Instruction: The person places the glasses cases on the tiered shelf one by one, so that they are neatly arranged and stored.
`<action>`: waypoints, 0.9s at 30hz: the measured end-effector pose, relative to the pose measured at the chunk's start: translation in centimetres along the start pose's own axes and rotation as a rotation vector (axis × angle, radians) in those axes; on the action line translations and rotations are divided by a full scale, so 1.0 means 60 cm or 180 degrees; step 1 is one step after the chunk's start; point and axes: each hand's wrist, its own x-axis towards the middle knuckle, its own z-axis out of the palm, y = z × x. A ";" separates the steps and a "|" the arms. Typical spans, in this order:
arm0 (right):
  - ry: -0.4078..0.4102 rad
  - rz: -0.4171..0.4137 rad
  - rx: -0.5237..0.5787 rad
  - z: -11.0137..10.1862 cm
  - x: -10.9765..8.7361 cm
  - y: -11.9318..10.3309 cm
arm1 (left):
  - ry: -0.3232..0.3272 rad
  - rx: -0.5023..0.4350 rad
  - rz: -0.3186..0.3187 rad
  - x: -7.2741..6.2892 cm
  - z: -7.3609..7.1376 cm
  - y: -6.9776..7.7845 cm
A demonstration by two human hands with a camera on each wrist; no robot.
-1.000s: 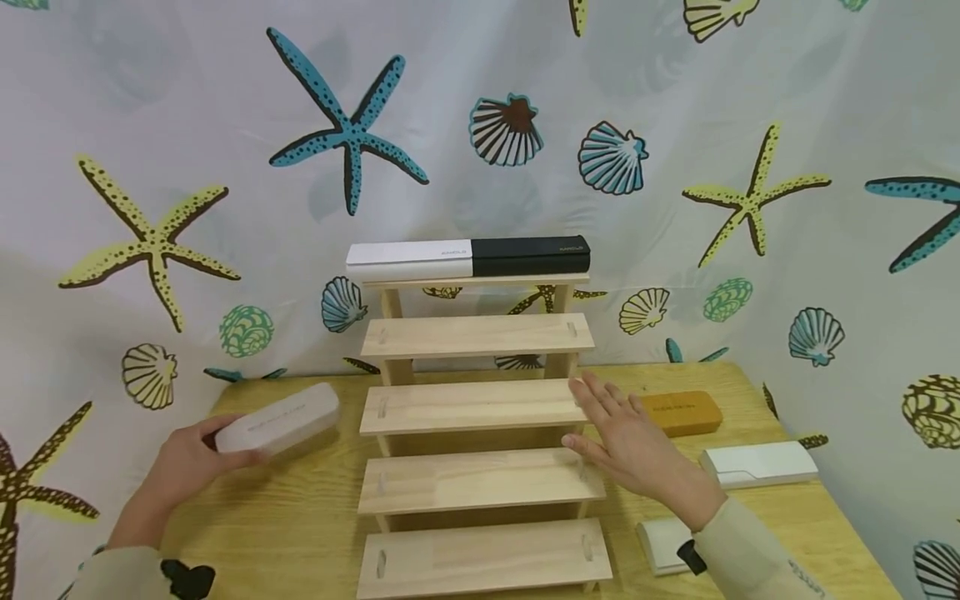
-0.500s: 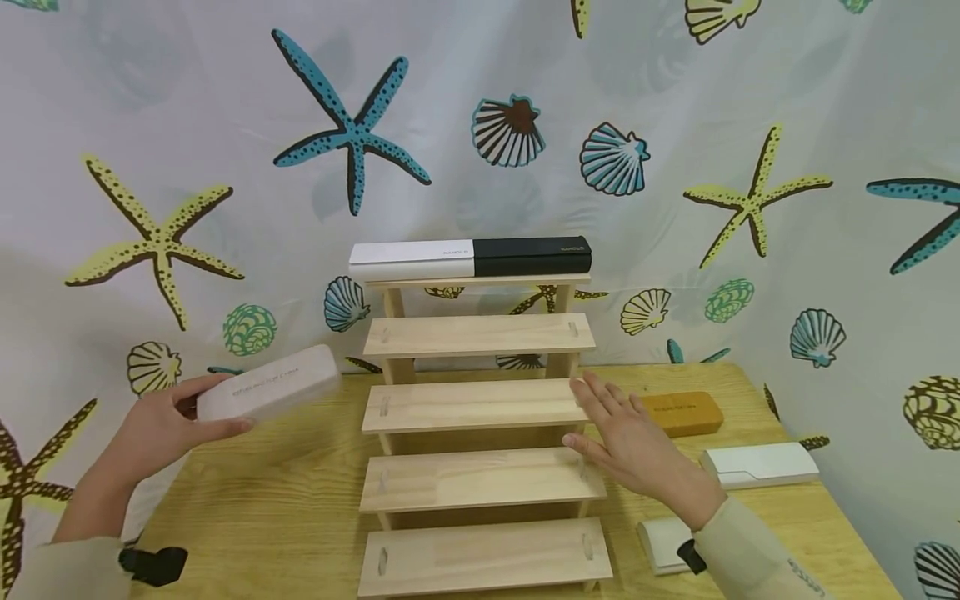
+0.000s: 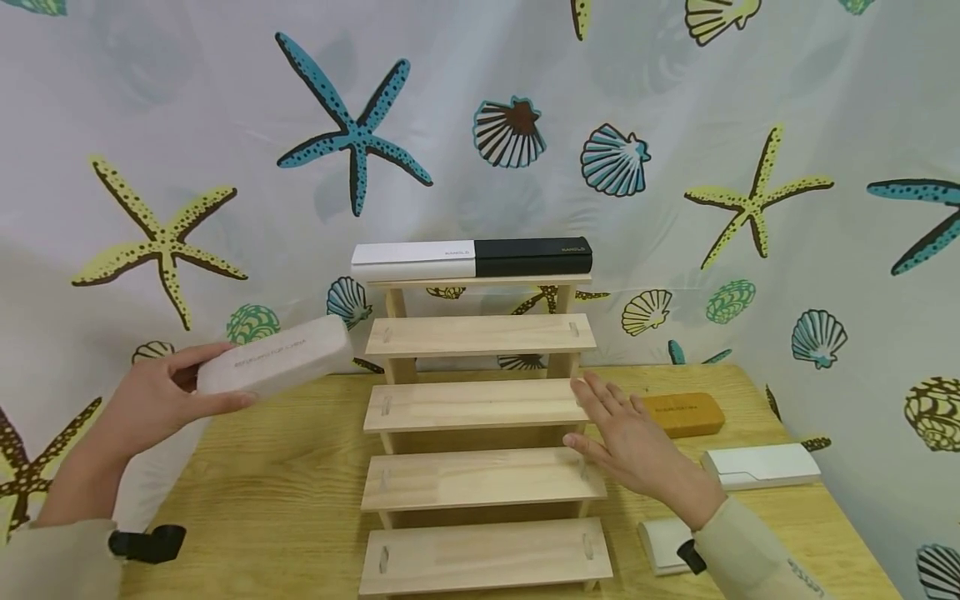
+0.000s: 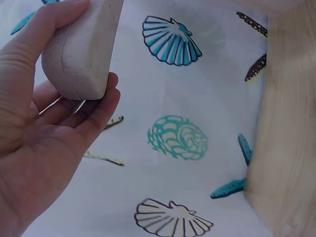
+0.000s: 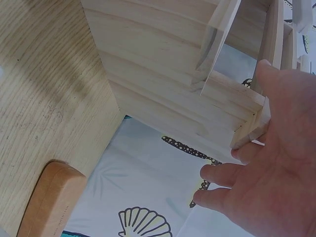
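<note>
Item one: a pale grey case, oblong with rounded ends, a line of lettering along its top too blurred for us to read. We find it up off the wooden table, left of the rack and apart from it, tilted so that its right end sits higher in the head view. The left hand pinches its left end, thumb on the near side, fingers behind and beneath.

Item two: a five-tier rack in light wood, stepped. The right hand lies at the right end of its middle board, fingers straight, thumb spread away from them; how firmly it presses we cannot tell.

On the top tier we list a long white case at left and a black case at right, end to end.

On the table, right of the rack: an orange case, partly behind the right hand; a flapped white case; a smaller-looking white case, partly hidden by the right sleeve.

Backdrop: a pale curtain, printed with starfish and shells.
</note>
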 end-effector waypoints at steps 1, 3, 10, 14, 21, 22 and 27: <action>-0.0001 -0.0001 0.0004 0.000 0.000 0.000 | -0.0007 0.0019 0.0001 0.002 0.000 0.006; -0.0002 0.0001 0.0009 0.000 0.000 0.000 | -0.0019 0.0047 0.0015 0.007 -0.001 0.018; -0.0010 -0.0004 0.0019 0.001 0.000 0.000 | -0.0045 -0.0042 0.0180 0.027 0.005 0.060; 0.0009 -0.0011 0.0024 0.001 0.000 0.000 | -0.0093 -0.0011 0.0207 0.039 0.011 0.088; 0.0019 -0.0007 0.0033 0.002 0.001 0.001 | -0.0187 0.0033 0.0309 0.070 0.032 0.123; 0.0020 -0.0007 0.0038 0.002 0.001 0.001 | -0.0199 0.0027 0.0322 0.074 0.035 0.127; 0.0031 -0.0017 0.0054 0.004 0.000 0.001 | -0.0246 -0.0045 0.0446 0.091 0.047 0.146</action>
